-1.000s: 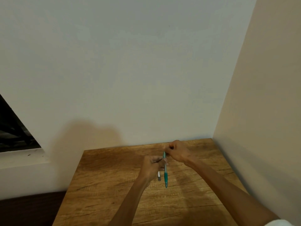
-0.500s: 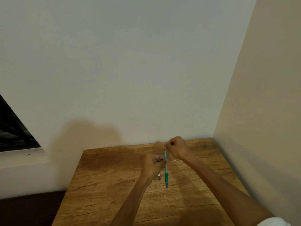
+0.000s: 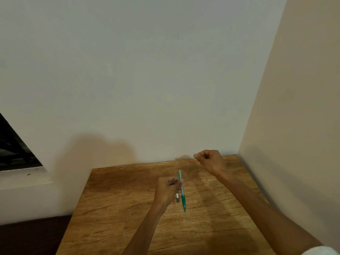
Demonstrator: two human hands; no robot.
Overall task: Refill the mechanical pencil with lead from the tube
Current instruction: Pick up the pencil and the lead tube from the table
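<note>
My left hand (image 3: 167, 190) grips a teal mechanical pencil (image 3: 183, 198) around its middle, above the wooden table (image 3: 114, 208). The pencil stands steeply, with its tip pointing down toward me and its back end up. A small grey tube (image 3: 177, 198) with a pale label pokes out just below the left hand, beside the pencil; I cannot tell whether the hand holds it or it lies on the table. My right hand (image 3: 209, 160) hovers up and to the right of the pencil, apart from it, with fingers pinched shut. Nothing shows in that pinch.
The table sits in a corner, with a white wall behind it and a beige wall (image 3: 294, 126) along its right side. A dark window opening (image 3: 12, 150) with a white sill lies far left. A dark floor shows left of the table.
My right hand was pinching the pencil's top end and has pulled away up and to the right. The left hand keeps holding the pencil in nearly the same place.
</note>
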